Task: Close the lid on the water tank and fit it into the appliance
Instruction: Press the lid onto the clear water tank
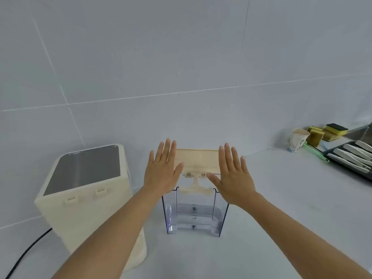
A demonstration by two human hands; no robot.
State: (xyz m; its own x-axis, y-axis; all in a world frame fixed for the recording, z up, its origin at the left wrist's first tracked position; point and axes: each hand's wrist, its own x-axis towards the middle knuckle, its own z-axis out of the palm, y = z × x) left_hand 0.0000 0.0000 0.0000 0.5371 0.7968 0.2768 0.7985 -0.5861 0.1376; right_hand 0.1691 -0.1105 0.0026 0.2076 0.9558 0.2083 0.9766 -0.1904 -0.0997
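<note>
on the pale countertop (271, 198), hard against the tiled wall (181, 57), a clear water tank (194, 214) stands upright with its cream lid (196, 160) swung up and back on its hinge, so the tank mouth is open. the person has both arms stretched out over it. the left hand (161, 174) is flat and spread, fingers apart, holding nothing, its thumb lying at the lid's left edge. the right hand (233, 178) is the same, palm down and splayed, empty, its thumb close to the hinge pieces under the lid; i can't tell whether either thumb actually touches the plastic.

to the left, just beside the tank, stands the cream appliance (90, 200) with a dark glossy top and 2 small clips on the side facing us, a black cable (28, 252) trailing off from its base. away to the right sit a paper cup (298, 140), some sponges (326, 131) and a dark tray (350, 158), well apart from the work.

as i read it, this is the very start: step 1, closing the lid, is not yet done. the next move calls for tipping the lid forward and down until it seats on the rim, then taking the tank by its sides and lining it up with the appliance's clips.
</note>
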